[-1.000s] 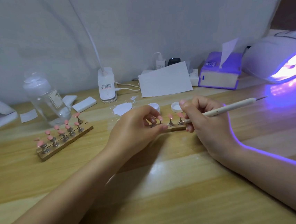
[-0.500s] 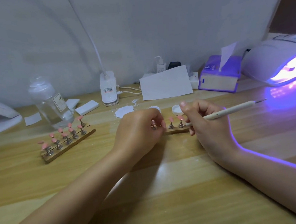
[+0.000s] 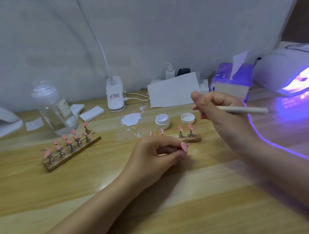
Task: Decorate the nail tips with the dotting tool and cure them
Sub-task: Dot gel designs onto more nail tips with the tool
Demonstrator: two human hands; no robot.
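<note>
Two hands, right fingers gripping dotting tool, left fingers curled, pinch unclear

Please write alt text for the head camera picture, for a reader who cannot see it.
A person's right hand holds a white dotting tool raised above a small wooden stand of pink nail tips, while the left hand rests curled beside it on the wooden table. An open white jar stands behind; a curing lamp glows purple at right.

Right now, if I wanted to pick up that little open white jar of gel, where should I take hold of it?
Probably pinch the small white jar around its round side wall from above. It stands upright and lidless beside its lid, so gripping the sides keeps fingers out of the gel.
</note>
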